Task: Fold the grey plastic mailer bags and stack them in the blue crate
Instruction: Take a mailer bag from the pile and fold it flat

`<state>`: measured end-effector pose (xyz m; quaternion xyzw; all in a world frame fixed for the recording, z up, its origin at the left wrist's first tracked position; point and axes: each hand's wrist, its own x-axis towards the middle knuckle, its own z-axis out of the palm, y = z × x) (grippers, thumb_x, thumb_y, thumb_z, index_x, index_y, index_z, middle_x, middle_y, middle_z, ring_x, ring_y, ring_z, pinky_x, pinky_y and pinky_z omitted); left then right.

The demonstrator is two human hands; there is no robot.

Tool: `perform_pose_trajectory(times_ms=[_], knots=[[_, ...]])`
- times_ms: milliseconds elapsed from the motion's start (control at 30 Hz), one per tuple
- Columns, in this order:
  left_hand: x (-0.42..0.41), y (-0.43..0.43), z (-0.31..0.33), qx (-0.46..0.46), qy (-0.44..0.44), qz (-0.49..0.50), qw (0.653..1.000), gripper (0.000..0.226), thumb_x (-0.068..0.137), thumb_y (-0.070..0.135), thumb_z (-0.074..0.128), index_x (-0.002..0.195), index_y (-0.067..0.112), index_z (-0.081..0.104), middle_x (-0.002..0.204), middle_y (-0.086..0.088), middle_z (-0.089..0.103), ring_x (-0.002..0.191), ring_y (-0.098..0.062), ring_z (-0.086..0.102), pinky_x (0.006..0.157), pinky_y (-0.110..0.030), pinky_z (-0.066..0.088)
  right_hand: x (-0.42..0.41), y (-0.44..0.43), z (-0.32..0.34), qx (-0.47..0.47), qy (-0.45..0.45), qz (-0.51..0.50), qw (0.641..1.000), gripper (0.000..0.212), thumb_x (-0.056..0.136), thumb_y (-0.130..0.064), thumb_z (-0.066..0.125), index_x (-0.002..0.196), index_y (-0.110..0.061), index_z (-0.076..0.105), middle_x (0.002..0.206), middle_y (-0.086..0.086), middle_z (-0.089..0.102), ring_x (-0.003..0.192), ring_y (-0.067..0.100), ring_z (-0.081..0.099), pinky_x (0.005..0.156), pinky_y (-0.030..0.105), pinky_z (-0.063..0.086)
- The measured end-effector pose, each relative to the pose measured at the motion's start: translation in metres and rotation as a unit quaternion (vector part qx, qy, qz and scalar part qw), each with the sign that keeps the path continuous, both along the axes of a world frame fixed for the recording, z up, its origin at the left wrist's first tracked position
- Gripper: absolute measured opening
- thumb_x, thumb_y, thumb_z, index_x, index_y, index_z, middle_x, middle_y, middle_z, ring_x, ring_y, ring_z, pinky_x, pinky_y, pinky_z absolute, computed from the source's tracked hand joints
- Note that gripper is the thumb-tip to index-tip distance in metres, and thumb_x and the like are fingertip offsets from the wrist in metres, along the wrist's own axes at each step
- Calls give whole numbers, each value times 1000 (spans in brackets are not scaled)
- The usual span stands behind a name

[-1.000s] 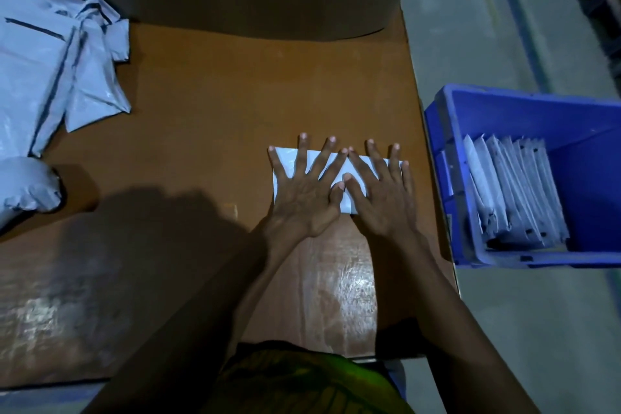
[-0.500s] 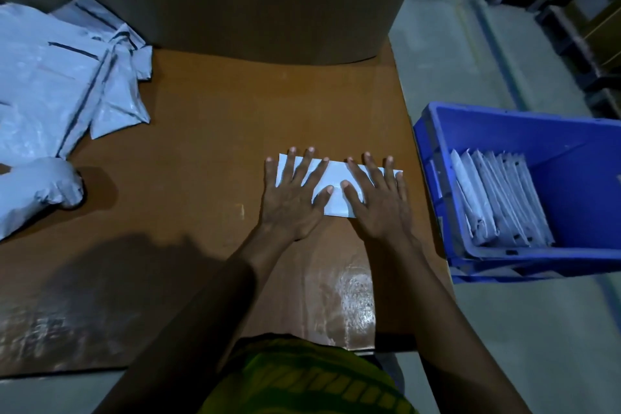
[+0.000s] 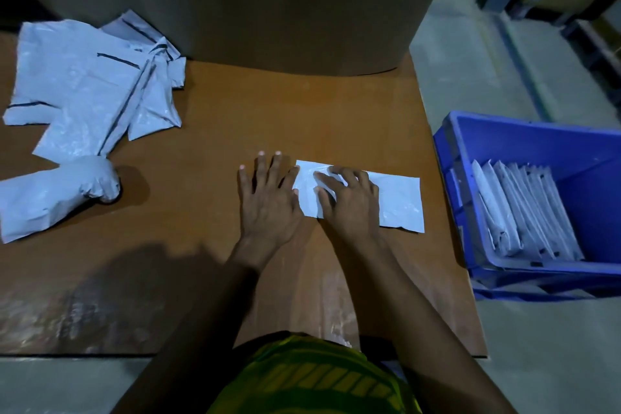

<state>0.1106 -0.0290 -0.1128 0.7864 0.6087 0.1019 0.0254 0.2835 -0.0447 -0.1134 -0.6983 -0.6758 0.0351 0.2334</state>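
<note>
A grey mailer bag (image 3: 400, 202), folded into a long strip, lies flat on the brown table (image 3: 275, 118) near its right edge. My right hand (image 3: 351, 203) sits on the strip's left half, its curled fingers and thumb pinching the crinkled plastic near the left end. Just left of the strip, my left hand (image 3: 268, 202) lies flat on the table with straight fingers, its thumb side against the strip's left edge. The blue crate (image 3: 452, 161) stands on the floor to the right, with several folded mailers (image 3: 524, 212) on edge inside.
A loose pile of unfolded grey mailers (image 3: 87, 91) lies at the table's far left, with a bulging rolled bag (image 3: 57, 195) in front of it. A large dark cardboard drum (image 3: 252, 3) stands along the table's back edge. Grey floor lies to the right.
Both hands were pressed flat on the folded strip. My left hand has slid off its left end onto the table. My right hand has moved to the left end and curled its fingers.
</note>
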Motion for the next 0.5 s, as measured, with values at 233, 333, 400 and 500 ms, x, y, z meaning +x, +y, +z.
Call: perform_pose_trajectory(times_ms=[233,333,400,500], knots=[[28,-11,5,25,-124,-90,988,30,95,17,53,122,18,67,119,2,65,113,-25,57,95,-38,39,21,-10,16,-30,17,17,999,27,94,-31,61,116,-27,77,124,1,69,118,25,59,92,42,46],[26,-13,0,38,-121,-83,988,29,95,14,59,123,17,67,126,3,63,117,-23,55,95,-38,40,41,-34,25,-11,-18,-72,997,23,94,-23,69,114,-20,78,118,4,69,111,29,60,88,41,47],[27,-14,0,45,-122,-86,988,31,93,10,61,123,15,68,126,1,64,117,-25,57,95,-37,39,51,-50,20,6,-23,-91,996,23,94,-25,68,114,-25,78,118,-1,69,110,26,60,85,38,47],[41,-14,1,51,-142,-114,982,35,92,6,63,126,9,69,132,-8,66,125,-32,59,105,-39,39,55,-64,5,44,1,-82,996,22,96,-28,68,116,-27,78,122,-5,69,113,22,60,83,38,51]])
